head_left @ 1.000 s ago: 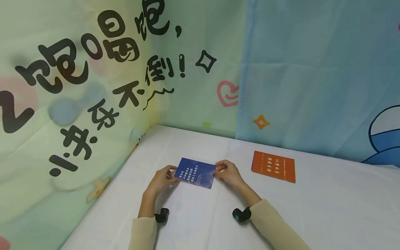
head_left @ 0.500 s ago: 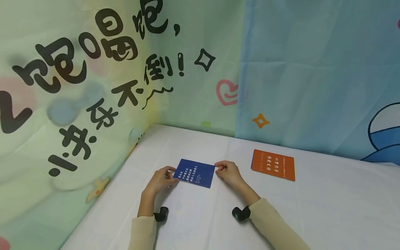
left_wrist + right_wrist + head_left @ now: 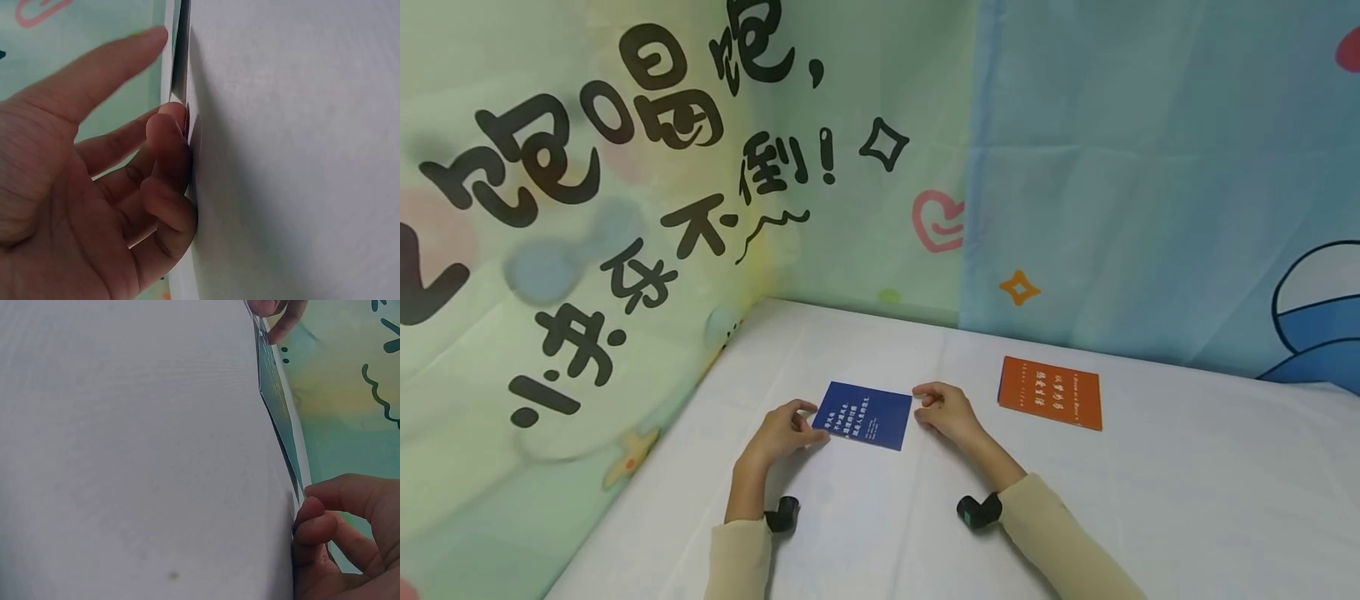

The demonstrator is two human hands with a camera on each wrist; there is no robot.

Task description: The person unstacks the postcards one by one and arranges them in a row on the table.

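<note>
The left hand [image 3: 781,431] touched the blue card's [image 3: 862,414] left edge with curled fingers, the card lying flat on the white bench [image 3: 1150,500]. The right hand [image 3: 946,411] rested, fingers curled, at its right edge. Judged: setting down; next, a clean release. Only the head view showed the orange card [image 3: 1050,392], far right.

Dark blue card [image 3: 862,415] with white lettering, flat on the white table, slightly askew.
</note>
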